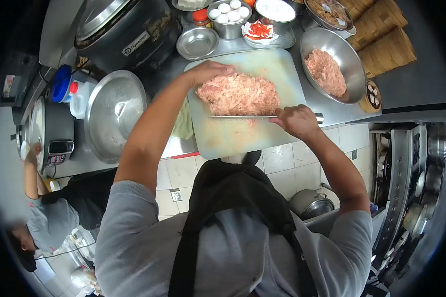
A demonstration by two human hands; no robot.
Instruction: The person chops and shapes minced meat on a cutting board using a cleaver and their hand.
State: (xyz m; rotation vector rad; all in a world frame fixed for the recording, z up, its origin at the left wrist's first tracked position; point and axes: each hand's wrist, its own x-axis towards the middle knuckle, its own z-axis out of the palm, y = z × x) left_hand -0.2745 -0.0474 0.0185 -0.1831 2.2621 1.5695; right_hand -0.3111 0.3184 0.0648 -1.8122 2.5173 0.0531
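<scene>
Two hands [210, 72] flanking meat [240, 95], right [298, 121] gripping knife [240, 117]

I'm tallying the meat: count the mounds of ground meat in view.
2: one mound on the cutting board, against the left hand; another mound in the steel bowl right of the board.

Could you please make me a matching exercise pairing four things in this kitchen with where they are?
1. Knife
2. Eggs
3. Green cloth
4. Red strips

A. Inside a metal pot
B. In a small white bowl
C. Gripped in the right hand
D. By the left edge of the cutting board

Pairs: 1-C, 2-A, 3-D, 4-B
</scene>
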